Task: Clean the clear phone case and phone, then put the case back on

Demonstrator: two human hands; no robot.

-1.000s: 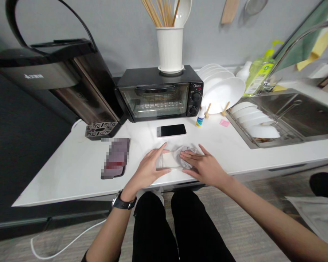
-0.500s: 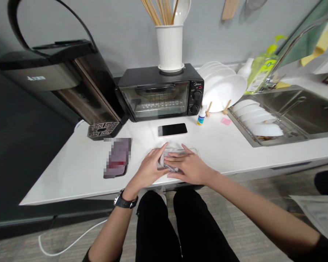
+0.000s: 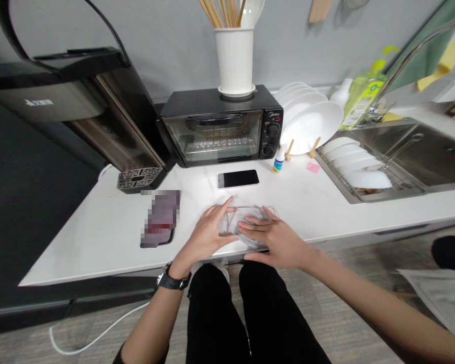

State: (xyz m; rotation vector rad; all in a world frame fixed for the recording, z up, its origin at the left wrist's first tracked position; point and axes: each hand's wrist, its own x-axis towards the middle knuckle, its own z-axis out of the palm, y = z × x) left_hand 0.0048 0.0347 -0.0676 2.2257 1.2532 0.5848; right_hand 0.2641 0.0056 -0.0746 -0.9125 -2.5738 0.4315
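A clear, rectangular box-like thing (image 3: 223,227) lies near the counter's front edge, and its exact kind is hard to make out. My left hand (image 3: 207,230) grips its left end, thumb on the near side and fingers on the far side. Over its middle and right part my right hand (image 3: 278,237) presses a light grey cloth (image 3: 246,215), fingers spread and the thumb low at the counter edge. The fingers hide part of the cloth and of the clear thing. Just beyond my hands lies a phone (image 3: 238,179), dark screen up.
A pixelated flat item (image 3: 161,217) lies left of my hands. Behind stand a water dispenser (image 3: 94,111), a toaster oven (image 3: 220,131) with a white utensil cup (image 3: 235,60), a small bottle (image 3: 278,159) and racked plates (image 3: 313,126). A sink (image 3: 413,172) with bowls is right.
My right hand has slid right and slightly toward me across the clear thing with the cloth. My left hand has stayed at the left end. The view has shifted slightly.
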